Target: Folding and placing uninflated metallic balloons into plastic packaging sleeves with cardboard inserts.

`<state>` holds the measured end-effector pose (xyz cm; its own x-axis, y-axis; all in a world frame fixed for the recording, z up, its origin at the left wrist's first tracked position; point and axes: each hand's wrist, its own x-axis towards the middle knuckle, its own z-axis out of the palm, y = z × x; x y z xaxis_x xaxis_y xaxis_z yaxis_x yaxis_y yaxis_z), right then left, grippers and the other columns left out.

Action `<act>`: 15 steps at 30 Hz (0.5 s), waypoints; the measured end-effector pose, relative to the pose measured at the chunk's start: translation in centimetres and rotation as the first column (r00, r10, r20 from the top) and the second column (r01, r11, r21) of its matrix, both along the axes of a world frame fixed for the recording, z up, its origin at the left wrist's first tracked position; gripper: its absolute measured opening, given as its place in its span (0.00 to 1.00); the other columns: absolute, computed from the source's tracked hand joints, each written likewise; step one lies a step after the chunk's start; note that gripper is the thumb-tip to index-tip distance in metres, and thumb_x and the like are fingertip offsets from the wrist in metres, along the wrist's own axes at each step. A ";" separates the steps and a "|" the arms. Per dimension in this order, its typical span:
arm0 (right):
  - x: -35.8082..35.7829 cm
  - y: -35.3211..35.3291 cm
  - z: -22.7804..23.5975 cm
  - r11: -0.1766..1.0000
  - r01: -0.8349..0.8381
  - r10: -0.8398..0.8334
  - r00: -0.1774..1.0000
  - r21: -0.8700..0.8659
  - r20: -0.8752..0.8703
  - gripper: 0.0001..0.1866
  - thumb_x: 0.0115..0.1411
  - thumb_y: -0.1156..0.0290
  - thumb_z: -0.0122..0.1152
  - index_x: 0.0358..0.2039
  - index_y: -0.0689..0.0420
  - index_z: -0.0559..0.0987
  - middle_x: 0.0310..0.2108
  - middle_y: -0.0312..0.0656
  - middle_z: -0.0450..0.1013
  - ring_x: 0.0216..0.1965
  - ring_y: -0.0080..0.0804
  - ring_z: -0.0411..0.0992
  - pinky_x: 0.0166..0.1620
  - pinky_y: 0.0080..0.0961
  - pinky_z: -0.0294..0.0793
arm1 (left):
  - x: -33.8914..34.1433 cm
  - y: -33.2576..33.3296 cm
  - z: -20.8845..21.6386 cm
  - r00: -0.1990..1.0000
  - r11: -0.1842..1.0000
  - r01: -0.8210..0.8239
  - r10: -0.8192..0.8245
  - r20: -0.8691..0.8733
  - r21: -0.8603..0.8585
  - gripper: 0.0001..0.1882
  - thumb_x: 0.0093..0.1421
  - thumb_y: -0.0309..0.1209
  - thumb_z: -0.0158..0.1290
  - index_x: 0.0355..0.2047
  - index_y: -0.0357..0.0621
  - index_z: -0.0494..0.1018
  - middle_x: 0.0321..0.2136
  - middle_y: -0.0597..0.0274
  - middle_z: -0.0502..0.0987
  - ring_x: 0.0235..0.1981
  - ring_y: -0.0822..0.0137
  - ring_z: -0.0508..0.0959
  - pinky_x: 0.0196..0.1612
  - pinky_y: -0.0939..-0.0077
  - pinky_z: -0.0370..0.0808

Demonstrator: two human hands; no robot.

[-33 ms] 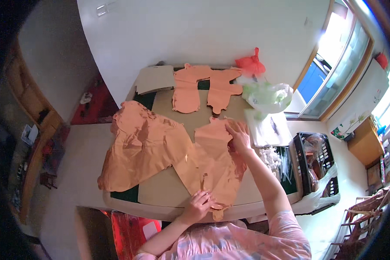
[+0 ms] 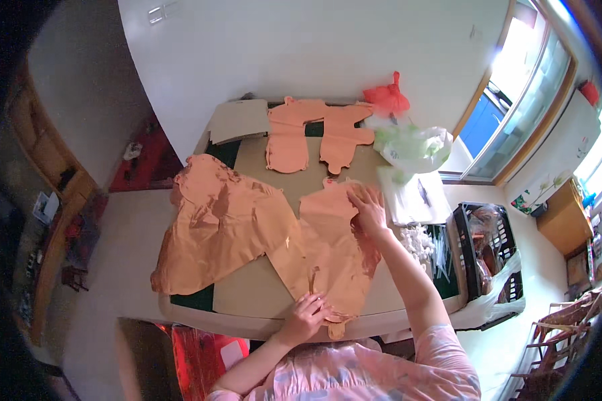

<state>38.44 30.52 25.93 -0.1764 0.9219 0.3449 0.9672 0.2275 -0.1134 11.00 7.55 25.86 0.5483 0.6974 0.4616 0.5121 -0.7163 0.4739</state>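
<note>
A large, flat, rose-gold foil balloon (image 2: 334,244) lies uninflated and creased across the table. It joins a wide crumpled foil section (image 2: 224,230) on the left. My right hand (image 2: 368,208) rests on its far right part with the fingers spread. At the near end my left hand (image 2: 306,317) has its fingers bent and close together on the foil, beside a small tab (image 2: 338,330) that reaches the table's front edge. What lies under the left fingertips is hidden. More flat foil pieces (image 2: 287,144) lie at the back.
Grey-beige sheets (image 2: 239,120) lie at the back left. On the right are a pale plastic bag (image 2: 415,150), clear packets (image 2: 415,197), white bits (image 2: 416,244) and thin clear sticks (image 2: 440,254). A black crate (image 2: 468,254) stands beside the table (image 2: 247,321); a red bag (image 2: 388,100) is behind.
</note>
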 end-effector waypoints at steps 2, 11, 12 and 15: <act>-0.5 -0.7 0.1 1.000 0.028 -0.028 1.000 -0.011 0.000 0.32 0.55 0.70 0.54 0.63 0.39 0.66 0.66 0.44 0.57 0.68 0.45 0.51 0.68 0.51 0.43 | -0.1 -0.2 -0.3 1.000 1.000 -0.007 0.007 -0.016 -0.014 0.11 0.52 0.28 0.58 0.38 0.46 0.79 0.45 0.58 0.76 0.55 0.58 0.71 0.60 0.55 0.66; -1.8 -12.0 0.2 0.995 -0.068 0.054 0.981 -0.075 -0.185 0.26 0.62 0.67 0.53 0.61 0.52 0.67 0.62 0.50 0.61 0.66 0.47 0.55 0.67 0.52 0.47 | -0.4 0.3 3.2 0.994 0.986 0.086 -0.095 -0.060 -0.140 0.26 0.49 0.25 0.53 0.52 0.50 0.73 0.57 0.51 0.67 0.62 0.54 0.64 0.64 0.44 0.56; -2.0 -12.2 -0.2 0.997 -0.044 0.029 0.975 -0.064 -0.220 0.24 0.63 0.67 0.52 0.60 0.53 0.68 0.62 0.50 0.61 0.66 0.46 0.56 0.66 0.52 0.49 | -1.0 0.4 3.4 0.991 0.965 0.118 -0.130 -0.036 -0.232 0.33 0.47 0.25 0.51 0.58 0.52 0.68 0.61 0.49 0.62 0.65 0.52 0.59 0.65 0.38 0.50; -2.0 -12.3 -0.6 0.998 0.008 -0.022 0.968 -0.058 -0.251 0.22 0.64 0.66 0.52 0.59 0.54 0.69 0.61 0.49 0.62 0.65 0.46 0.57 0.65 0.51 0.51 | -1.5 2.3 3.6 0.996 0.980 0.031 -0.015 0.086 -0.197 0.31 0.49 0.26 0.52 0.57 0.50 0.68 0.59 0.48 0.63 0.64 0.50 0.61 0.65 0.41 0.53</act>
<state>36.44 18.24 25.31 -0.0767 0.9428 0.3244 0.9094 0.1995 -0.3649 9.54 9.82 29.48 0.5305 0.7673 0.3603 0.4491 -0.6148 0.6483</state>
